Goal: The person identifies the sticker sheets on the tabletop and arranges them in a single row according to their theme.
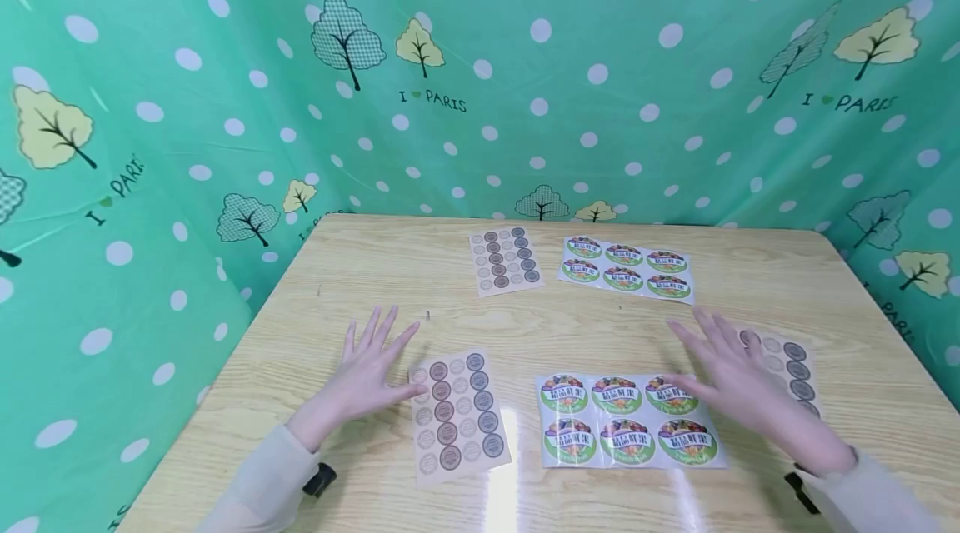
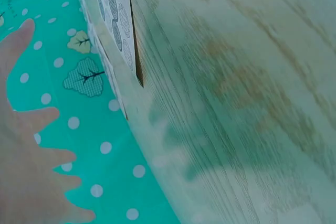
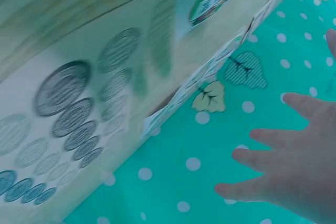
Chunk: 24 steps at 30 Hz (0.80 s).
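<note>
- Green curtain [image 1: 495, 133] with white dots, printed trees and "PARIS" words hangs behind your wood-grain table [image 1: 352, 275].
- Your left hand [image 1: 367, 383] is spread and holds nothing; its thumb is over the left edge of the near-left round-sticker sheet [image 1: 459, 420], but whether it touches, one cannot tell.
- Your right hand [image 1: 738, 379] is spread too, also holding nothing. Its thumb overlaps the upper right label of the near fruit-label sheet [image 1: 626, 425], and it partly hides the right round-sticker sheet [image 1: 798, 371].
- Farther from you lie the far round-sticker sheet [image 1: 506, 262] and, at its right, the far fruit-label sheet [image 1: 626, 269].
</note>
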Each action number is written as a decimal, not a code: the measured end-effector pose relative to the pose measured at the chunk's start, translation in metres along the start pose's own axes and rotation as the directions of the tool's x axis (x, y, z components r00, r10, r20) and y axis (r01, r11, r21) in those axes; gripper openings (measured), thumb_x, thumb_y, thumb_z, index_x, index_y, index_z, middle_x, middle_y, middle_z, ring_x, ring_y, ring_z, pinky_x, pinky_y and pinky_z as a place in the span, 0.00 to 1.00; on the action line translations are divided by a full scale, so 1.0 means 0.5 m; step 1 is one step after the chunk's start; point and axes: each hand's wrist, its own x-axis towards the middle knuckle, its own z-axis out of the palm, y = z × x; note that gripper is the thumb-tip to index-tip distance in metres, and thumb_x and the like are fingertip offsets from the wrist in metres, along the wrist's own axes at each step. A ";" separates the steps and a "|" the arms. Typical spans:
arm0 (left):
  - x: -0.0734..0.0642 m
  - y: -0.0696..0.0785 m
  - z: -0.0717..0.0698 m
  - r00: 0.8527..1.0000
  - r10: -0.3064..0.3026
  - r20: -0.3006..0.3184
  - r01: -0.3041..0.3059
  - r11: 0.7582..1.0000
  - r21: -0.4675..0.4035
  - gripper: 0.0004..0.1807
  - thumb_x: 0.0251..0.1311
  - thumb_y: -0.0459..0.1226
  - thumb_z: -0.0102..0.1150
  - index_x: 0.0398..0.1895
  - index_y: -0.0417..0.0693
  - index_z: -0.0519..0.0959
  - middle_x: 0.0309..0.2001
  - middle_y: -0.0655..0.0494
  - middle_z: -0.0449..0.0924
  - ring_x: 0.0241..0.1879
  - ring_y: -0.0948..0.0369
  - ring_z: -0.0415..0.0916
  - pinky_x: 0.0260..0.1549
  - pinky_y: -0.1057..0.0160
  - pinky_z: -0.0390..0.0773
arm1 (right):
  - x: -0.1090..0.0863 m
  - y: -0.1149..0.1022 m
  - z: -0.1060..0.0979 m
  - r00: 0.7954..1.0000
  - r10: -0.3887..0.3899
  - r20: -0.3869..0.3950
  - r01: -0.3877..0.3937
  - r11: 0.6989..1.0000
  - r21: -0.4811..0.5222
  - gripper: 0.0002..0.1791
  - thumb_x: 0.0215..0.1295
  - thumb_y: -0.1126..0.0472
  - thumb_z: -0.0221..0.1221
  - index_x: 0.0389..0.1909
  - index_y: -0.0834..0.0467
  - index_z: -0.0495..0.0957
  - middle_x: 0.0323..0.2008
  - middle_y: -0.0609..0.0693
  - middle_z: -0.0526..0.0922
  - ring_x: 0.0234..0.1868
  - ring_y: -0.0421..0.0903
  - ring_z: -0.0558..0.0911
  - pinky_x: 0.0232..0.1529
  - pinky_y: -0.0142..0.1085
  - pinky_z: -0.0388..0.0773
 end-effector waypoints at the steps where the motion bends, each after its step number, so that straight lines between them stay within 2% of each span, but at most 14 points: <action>1: -0.001 0.001 -0.002 1.000 0.004 -0.003 -0.004 1.000 -0.004 0.48 0.46 0.62 0.56 0.69 0.51 0.56 0.71 0.40 0.39 0.69 0.40 0.34 0.62 0.33 0.32 | 0.003 -0.005 0.000 1.000 -0.009 0.002 0.009 1.000 0.015 0.41 0.59 0.42 0.55 0.69 0.54 0.52 0.68 0.68 0.43 0.66 0.71 0.42 0.60 0.66 0.23; 6: -0.004 0.003 -0.006 1.000 0.016 -0.010 -0.017 1.000 -0.027 0.47 0.45 0.59 0.60 0.67 0.49 0.59 0.70 0.40 0.42 0.69 0.41 0.36 0.62 0.34 0.33 | 0.018 -0.031 -0.002 0.998 -0.050 0.029 0.048 0.997 0.067 0.40 0.59 0.43 0.56 0.68 0.56 0.54 0.67 0.69 0.47 0.65 0.72 0.47 0.62 0.64 0.23; 13: -0.012 -0.004 -0.006 0.999 0.022 -0.041 -0.024 0.998 -0.054 0.43 0.45 0.56 0.62 0.64 0.46 0.63 0.68 0.38 0.50 0.68 0.41 0.42 0.63 0.35 0.37 | 0.043 -0.065 0.010 0.995 -0.090 0.046 0.086 0.994 0.072 0.39 0.57 0.45 0.58 0.66 0.58 0.58 0.66 0.69 0.52 0.65 0.70 0.51 0.61 0.68 0.36; 19: -0.020 -0.006 -0.005 0.998 -0.002 -0.062 -0.006 0.992 -0.125 0.39 0.48 0.52 0.63 0.62 0.45 0.66 0.66 0.38 0.56 0.64 0.39 0.51 0.60 0.33 0.47 | 0.063 -0.089 0.029 0.988 -0.134 0.071 0.129 0.990 0.065 0.39 0.56 0.45 0.59 0.65 0.58 0.59 0.66 0.67 0.52 0.64 0.68 0.54 0.61 0.68 0.42; 24: -0.028 -0.008 0.001 0.998 -0.010 -0.069 -0.001 0.988 -0.157 0.37 0.48 0.50 0.64 0.60 0.42 0.67 0.63 0.36 0.59 0.61 0.37 0.57 0.58 0.33 0.54 | 0.074 -0.117 0.043 0.983 -0.174 0.061 0.172 0.984 0.045 0.39 0.55 0.45 0.60 0.64 0.59 0.61 0.64 0.67 0.57 0.62 0.68 0.60 0.61 0.66 0.48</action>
